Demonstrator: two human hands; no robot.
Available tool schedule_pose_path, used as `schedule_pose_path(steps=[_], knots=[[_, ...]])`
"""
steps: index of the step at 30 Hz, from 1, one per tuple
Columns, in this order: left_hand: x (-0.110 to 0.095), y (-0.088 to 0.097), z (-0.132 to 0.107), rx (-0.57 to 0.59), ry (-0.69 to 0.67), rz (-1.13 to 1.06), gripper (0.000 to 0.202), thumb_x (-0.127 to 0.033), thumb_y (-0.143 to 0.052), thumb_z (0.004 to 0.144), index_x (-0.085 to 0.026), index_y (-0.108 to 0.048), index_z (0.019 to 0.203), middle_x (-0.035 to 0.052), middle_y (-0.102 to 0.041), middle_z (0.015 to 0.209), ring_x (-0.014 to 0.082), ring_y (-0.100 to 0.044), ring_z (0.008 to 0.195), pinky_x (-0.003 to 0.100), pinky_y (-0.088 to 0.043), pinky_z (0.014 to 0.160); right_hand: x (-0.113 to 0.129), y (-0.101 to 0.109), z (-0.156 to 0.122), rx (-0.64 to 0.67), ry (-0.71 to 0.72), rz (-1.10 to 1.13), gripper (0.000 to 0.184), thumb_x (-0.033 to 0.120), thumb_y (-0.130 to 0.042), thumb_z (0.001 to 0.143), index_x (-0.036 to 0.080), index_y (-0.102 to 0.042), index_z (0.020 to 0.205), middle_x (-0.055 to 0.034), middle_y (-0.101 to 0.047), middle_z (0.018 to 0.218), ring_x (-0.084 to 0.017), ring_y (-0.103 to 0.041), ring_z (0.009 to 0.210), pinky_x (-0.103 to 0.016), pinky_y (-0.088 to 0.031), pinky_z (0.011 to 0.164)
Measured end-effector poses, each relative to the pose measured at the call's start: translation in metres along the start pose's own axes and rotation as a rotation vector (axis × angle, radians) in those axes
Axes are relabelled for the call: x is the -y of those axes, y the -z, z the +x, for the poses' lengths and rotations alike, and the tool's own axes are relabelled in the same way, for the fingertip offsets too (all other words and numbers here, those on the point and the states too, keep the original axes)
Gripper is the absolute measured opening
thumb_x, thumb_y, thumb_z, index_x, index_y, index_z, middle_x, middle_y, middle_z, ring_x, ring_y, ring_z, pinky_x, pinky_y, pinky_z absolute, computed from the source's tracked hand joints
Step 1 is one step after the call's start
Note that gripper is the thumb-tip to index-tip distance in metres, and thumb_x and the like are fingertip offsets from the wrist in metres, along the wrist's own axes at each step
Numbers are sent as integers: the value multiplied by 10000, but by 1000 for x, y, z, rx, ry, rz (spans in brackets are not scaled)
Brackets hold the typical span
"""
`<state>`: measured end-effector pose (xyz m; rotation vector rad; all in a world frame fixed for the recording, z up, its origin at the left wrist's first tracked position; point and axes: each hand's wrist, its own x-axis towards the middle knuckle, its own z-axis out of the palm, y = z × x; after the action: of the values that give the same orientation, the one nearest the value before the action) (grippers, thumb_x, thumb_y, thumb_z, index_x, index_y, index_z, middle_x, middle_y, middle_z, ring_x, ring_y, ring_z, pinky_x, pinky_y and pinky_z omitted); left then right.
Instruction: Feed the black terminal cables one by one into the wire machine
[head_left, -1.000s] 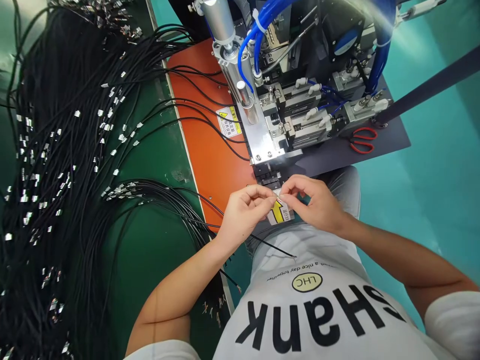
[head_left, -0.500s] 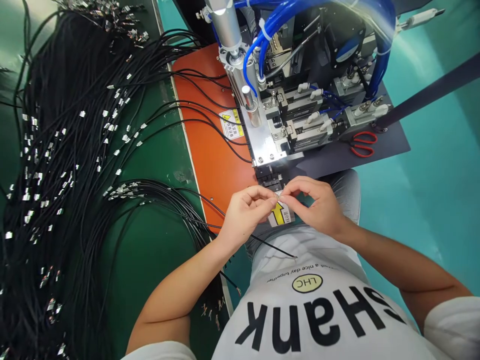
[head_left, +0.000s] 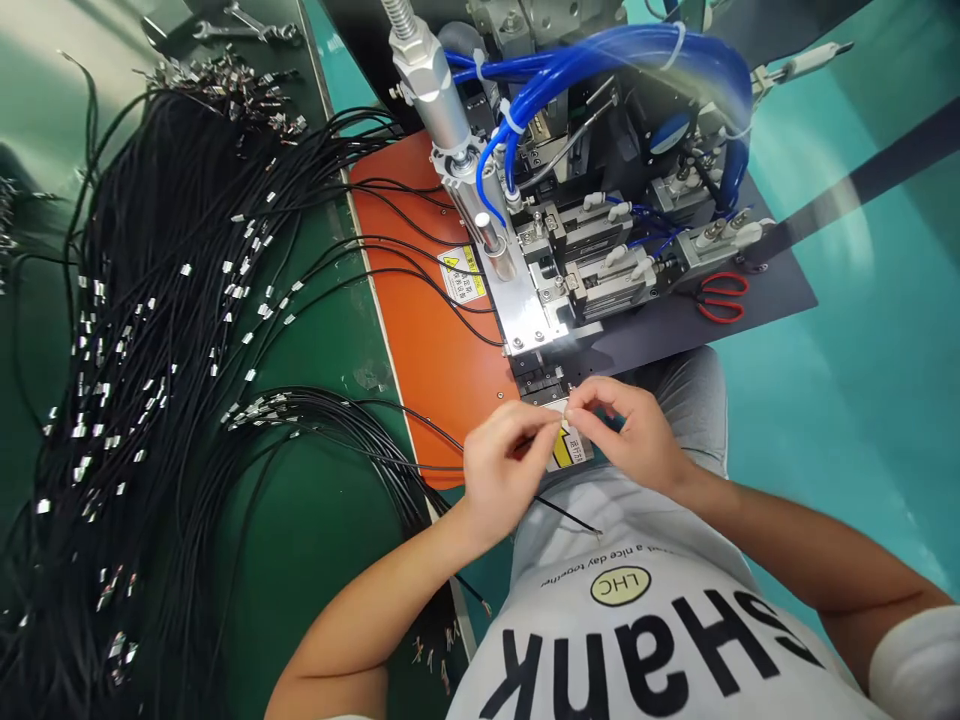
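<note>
Cable Ran to Pinched Hands

Black cables with shiny tags lay heaped at far left on the green bench. A smaller bunch curved toward the bench edge. Several cables crossed the orange plate to the machine.

The left hand was just in front of the machine, its grip narrow and pinching the cable, which came in from the left. Below it, a loose end reached over the person's lap. The arrow label showed partly between the hands. The right hand had a narrow grip too, its fingertips touching or nearly touching the left's; what they pinched was too small to tell. Farther right, red scissors lay on a dark plate.
</note>
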<state>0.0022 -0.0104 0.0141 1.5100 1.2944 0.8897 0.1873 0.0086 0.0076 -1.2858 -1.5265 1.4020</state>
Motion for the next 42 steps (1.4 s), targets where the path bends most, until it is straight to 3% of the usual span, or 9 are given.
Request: schedule_pose_path(steps=[2, 4, 6, 9, 11, 14, 18, 26, 42], knots=[[4, 1, -5, 65, -358, 210, 184, -144, -572, 899, -201, -680, 1037, 65, -687, 882, 148, -636, 783, 268, -544, 696, 0, 2, -6, 91, -125, 160, 167, 293, -590, 919, 196, -600, 784, -1, -606, 737, -138, -558, 684, -275, -461, 656], [8, 5, -2, 154, -510, 290, 268, -98, -542, 900, -204, -646, 1123, 69, -686, 927, 152, -642, 827, 272, -551, 728, -1, 5, -5, 126, -189, 233, 186, 322, -608, 908, 192, -599, 775, 5, -588, 712, -132, -544, 663, -265, -459, 633], [13, 10, 7, 144, -430, 333, 266, -108, -548, 913, -193, -617, 1156, 73, -672, 972, 149, -636, 871, 271, -550, 771, -8, 8, 4, 68, -197, 209, 180, 333, -640, 884, 187, -620, 781, -4, -610, 729, -138, -557, 680, -272, -469, 652], [25, 15, 26, 25, -288, 453, 189, -178, -556, 938, -193, -629, 1112, 73, -629, 997, 154, -619, 922, 271, -542, 801, -27, 10, 31, -31, -207, 154, 198, 367, -689, 841, 176, -658, 801, -30, -662, 776, -154, -591, 702, -288, -487, 668], [36, 15, 36, -15, -295, 522, 178, -204, -529, 955, -202, -643, 1092, 62, -603, 962, 157, -614, 919, 270, -541, 792, -40, 9, 47, -28, -231, 166, 230, 395, -702, 826, 168, -670, 805, -40, -677, 778, -155, -594, 689, -289, -488, 649], [50, 13, 40, 23, -336, 579, 237, -171, -479, 963, -210, -645, 1129, 50, -580, 914, 155, -609, 887, 277, -539, 797, -52, 7, 58, -26, -276, 207, 246, 402, -722, 809, 161, -668, 797, -32, -670, 744, -138, -574, 650, -278, -475, 623], [57, 13, 39, 41, -376, 610, 317, -110, -440, 945, -213, -646, 1162, 63, -570, 921, 166, -600, 894, 291, -534, 785, -53, 6, 58, -15, -306, 238, 242, 392, -732, 805, 160, -664, 797, -28, -671, 744, -128, -567, 638, -272, -471, 619], [55, 14, 42, 24, -359, 576, 298, -148, -451, 953, -221, -648, 1164, 70, -541, 954, 160, -579, 872, 276, -521, 722, -55, 8, 59, -24, -287, 207, 228, 393, -717, 820, 170, -669, 816, -23, -670, 750, -130, -570, 642, -275, -479, 627], [61, 10, 41, 34, -362, 619, 352, -108, -445, 924, -221, -640, 1195, 83, -523, 973, 177, -555, 891, 291, -496, 729, -60, 6, 59, -37, -248, 141, 213, 382, -684, 841, 176, -648, 808, -20, -654, 742, -142, -585, 654, -292, -498, 650]])
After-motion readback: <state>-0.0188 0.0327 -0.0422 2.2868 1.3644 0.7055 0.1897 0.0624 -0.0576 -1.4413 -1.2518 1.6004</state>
